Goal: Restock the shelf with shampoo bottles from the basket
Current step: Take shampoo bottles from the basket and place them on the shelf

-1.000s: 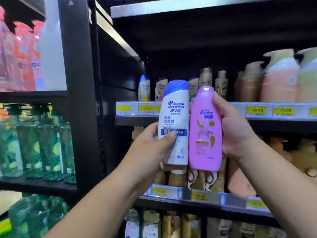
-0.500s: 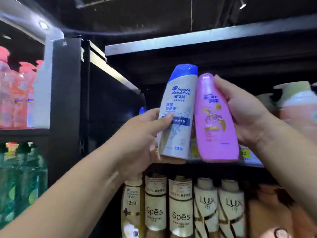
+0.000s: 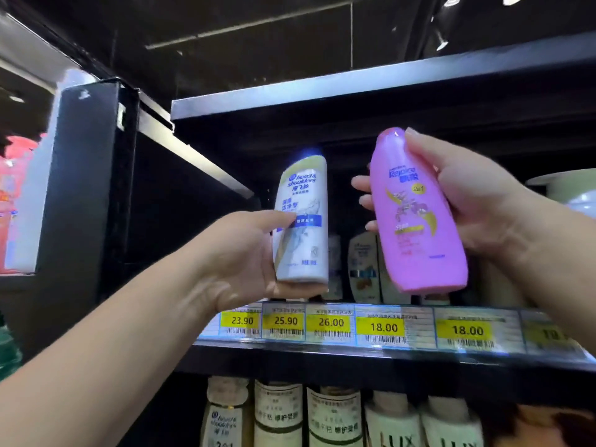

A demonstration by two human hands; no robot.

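Both bottles have parted since half a second ago: then they touched side by side, now a clear gap lies between them, and the view has tipped so the price strip (image 3: 380, 327) with its yellow tags sits below the hands. The left hand (image 3: 238, 256) grips the white bottle (image 3: 301, 221) low down, thumb across its blue label band and fingers curled under its base; it stands nearly upright just above the front edge of the shelf (image 3: 387, 359), over the 25.90 tag. The right hand (image 3: 477, 204) clasps the pink bottle (image 3: 416, 214) from behind, fingertips showing past its left edge; it tilts with its cap toward the left and hangs above the shelf over the 18.00 tags. Behind the two, further back on the same shelf, a few pale bottles (image 3: 362, 269) stand in shadow. On the level below, a row of cream bottles (image 3: 335, 417) stands side by side. At far left, a black upright panel (image 3: 80, 188) separates this bay from the next. The basket is out of view.
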